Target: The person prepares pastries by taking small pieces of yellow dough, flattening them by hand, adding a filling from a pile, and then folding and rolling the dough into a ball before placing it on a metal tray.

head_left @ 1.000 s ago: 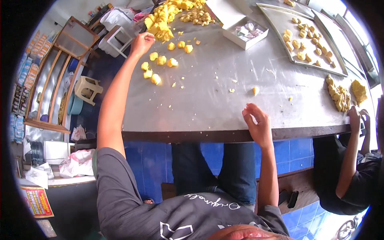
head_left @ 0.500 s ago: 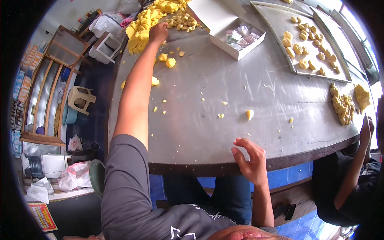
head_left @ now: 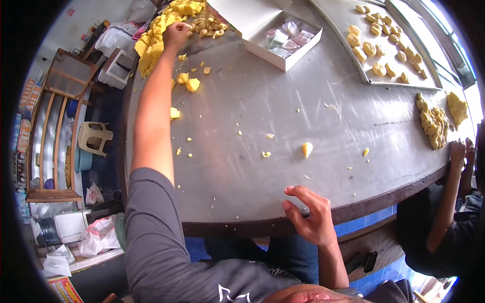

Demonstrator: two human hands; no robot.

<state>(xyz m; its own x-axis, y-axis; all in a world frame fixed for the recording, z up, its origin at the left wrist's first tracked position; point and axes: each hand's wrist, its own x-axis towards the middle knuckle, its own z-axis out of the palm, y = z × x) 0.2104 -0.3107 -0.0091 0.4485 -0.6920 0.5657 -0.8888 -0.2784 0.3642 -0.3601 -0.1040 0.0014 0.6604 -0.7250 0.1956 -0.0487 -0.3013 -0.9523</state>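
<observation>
With the arm stretched across the metal table (head_left: 252, 192), my left hand (head_left: 177, 34) is at the far left, between a heap of yellow dough pieces (head_left: 151, 43) and a cluster of small pale filling balls (head_left: 211, 27). Its fingers are curled together; whatever they pinch is hidden. My right hand (head_left: 310, 214) hovers at the table's near edge, holding nothing, its thumb and forefinger apart. Beyond it lies a small pale yellow teardrop-shaped piece (head_left: 307, 149). Several loose yellow dough lumps (head_left: 192, 85) rest nearer along my left arm.
An open white box (head_left: 285, 60) holds small wrapped packets. At the far right, a metal tray (head_left: 371, 70) carries shaped dough pieces. Two larger dough masses (head_left: 432, 123) lie near another person's hands (head_left: 461, 151). Crumbs dot the tabletop. A beige stool (head_left: 94, 137) stands left of the table.
The view has shifted slightly, so the table's contents sit a little differently. My left hand stays by the dough heap and filling balls. My right hand remains empty near the edge.
</observation>
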